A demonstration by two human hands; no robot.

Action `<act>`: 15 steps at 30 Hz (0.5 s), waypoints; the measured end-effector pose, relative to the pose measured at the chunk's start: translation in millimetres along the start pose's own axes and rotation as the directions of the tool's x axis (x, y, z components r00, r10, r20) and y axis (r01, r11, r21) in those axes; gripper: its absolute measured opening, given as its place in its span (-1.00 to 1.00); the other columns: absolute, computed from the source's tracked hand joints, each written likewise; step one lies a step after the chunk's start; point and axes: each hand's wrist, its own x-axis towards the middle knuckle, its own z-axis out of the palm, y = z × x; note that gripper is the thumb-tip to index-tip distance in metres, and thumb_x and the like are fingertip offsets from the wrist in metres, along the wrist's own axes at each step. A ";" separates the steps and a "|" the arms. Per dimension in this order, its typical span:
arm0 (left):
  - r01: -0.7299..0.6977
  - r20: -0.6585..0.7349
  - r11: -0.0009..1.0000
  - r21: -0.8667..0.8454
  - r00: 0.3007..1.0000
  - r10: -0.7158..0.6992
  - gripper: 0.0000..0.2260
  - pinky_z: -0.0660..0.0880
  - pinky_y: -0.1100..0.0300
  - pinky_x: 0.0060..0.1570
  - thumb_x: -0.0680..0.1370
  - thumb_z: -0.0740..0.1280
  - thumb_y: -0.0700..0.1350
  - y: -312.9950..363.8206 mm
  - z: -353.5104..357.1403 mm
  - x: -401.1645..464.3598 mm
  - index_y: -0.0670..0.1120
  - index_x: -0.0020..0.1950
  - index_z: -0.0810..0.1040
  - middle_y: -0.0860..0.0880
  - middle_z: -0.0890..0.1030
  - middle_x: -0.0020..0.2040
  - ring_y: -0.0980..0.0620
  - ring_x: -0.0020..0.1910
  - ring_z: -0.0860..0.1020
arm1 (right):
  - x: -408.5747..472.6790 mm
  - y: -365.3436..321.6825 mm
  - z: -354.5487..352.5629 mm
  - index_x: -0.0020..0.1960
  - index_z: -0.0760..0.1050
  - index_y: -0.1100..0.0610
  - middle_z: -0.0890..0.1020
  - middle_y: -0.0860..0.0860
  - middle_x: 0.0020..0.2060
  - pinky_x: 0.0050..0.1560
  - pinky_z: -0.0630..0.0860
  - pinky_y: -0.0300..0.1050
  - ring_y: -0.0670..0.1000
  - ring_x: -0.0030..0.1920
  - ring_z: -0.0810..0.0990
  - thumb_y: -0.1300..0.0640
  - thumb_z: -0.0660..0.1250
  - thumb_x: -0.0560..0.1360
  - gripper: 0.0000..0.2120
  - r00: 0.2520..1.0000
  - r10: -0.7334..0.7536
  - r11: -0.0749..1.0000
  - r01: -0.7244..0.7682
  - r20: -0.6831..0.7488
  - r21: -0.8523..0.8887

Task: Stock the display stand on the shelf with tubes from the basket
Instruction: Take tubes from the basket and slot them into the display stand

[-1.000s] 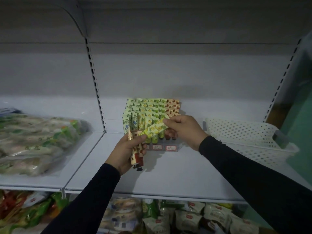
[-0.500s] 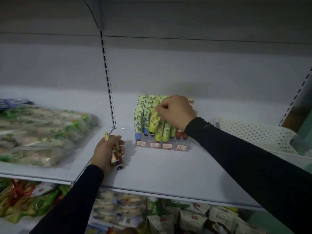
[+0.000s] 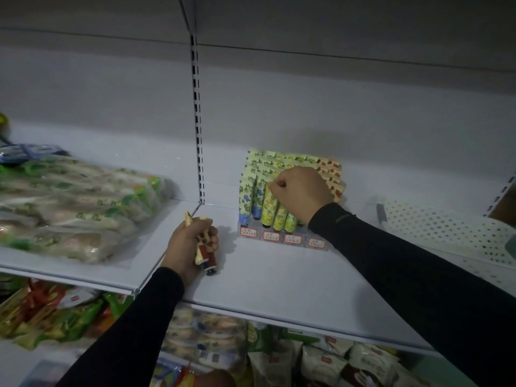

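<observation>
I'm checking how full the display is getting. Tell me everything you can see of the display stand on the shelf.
The display stand looks like clear plastic, stepped in tiers, standing on the white shelf near its back wall. Four red-bordered price labels line its front edge. Tubes stand in it cap-down in rows: green-blue at the left, yellow-green in the middle, orange at the right. The right hand reaches over its middle, fingers curled on the top of a yellow-green tube. Its right part is hidden behind the arm.
</observation>
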 end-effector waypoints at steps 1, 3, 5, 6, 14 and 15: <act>0.005 -0.001 1.000 -0.003 1.000 -0.005 -0.93 0.46 0.22 -0.52 0.54 0.29 -0.27 -0.1 0.1 -0.2 -0.15 -0.10 0.44 -0.12 0.54 -0.33 0.00 -0.47 0.48 | 0.2 -0.4 0.5 -0.44 0.37 0.14 0.49 0.13 -0.48 -0.20 0.59 -0.07 0.09 -0.45 0.46 0.03 0.27 0.56 -0.58 1.000 -0.003 1.000 0.003 -0.001 -0.012; 0.014 -0.004 1.000 -0.009 1.000 -0.014 -0.93 0.46 0.23 -0.52 0.53 0.30 -0.27 -0.1 0.5 -0.4 -0.15 -0.11 0.44 -0.12 0.54 -0.34 0.00 -0.47 0.48 | 1.2 -1.3 0.2 -0.43 0.39 0.16 0.44 0.09 -0.50 -0.26 0.56 -0.12 0.06 -0.47 0.39 0.04 0.26 0.57 -0.58 1.000 -0.001 1.000 0.001 0.005 -0.028; 0.017 -0.004 1.000 -0.012 1.000 -0.018 -0.93 0.46 0.22 -0.52 0.53 0.30 -0.27 -0.3 0.7 -0.2 -0.14 -0.10 0.44 -0.12 0.54 -0.33 0.00 -0.47 0.48 | 1.2 -1.9 0.9 -0.42 0.42 0.18 0.45 0.09 -0.50 -0.28 0.54 -0.13 0.06 -0.47 0.41 0.03 0.26 0.57 -0.58 1.000 0.003 0.999 -0.003 0.007 -0.047; 0.016 -0.002 1.000 -0.013 1.000 -0.016 -0.93 0.46 0.22 -0.52 0.53 0.30 -0.27 -0.4 0.5 0.0 -0.14 -0.11 0.44 -0.12 0.53 -0.33 0.00 -0.47 0.48 | 0.5 -2.1 1.7 -0.43 0.42 0.17 0.45 0.08 -0.51 -0.27 0.55 -0.12 0.05 -0.48 0.41 0.02 0.25 0.57 -0.57 1.000 0.002 0.998 -0.002 0.005 -0.059; 0.010 0.010 1.000 -0.008 1.000 -0.010 -0.93 0.45 0.22 -0.51 0.53 0.30 -0.27 -1.6 -0.8 1.3 -0.14 -0.12 0.44 -0.13 0.53 -0.32 -0.01 -0.47 0.47 | -1.2 -3.2 2.0 -0.33 0.53 0.19 0.55 0.07 -0.45 -0.32 0.50 -0.16 0.06 -0.39 0.53 -0.01 0.28 0.53 -0.65 0.997 0.072 0.992 -0.069 0.025 -0.103; 0.009 0.011 1.000 -0.006 1.000 -0.009 -0.93 0.45 0.22 -0.51 0.53 0.30 -0.27 -1.3 -0.9 1.2 -0.14 -0.12 0.44 -0.13 0.53 -0.32 -0.01 -0.47 0.47 | -0.3 -2.7 1.6 -0.38 0.46 0.16 0.47 0.06 -0.49 -0.35 0.47 -0.16 0.05 -0.44 0.46 0.01 0.28 0.53 -0.64 0.996 0.077 0.991 -0.073 0.033 -0.113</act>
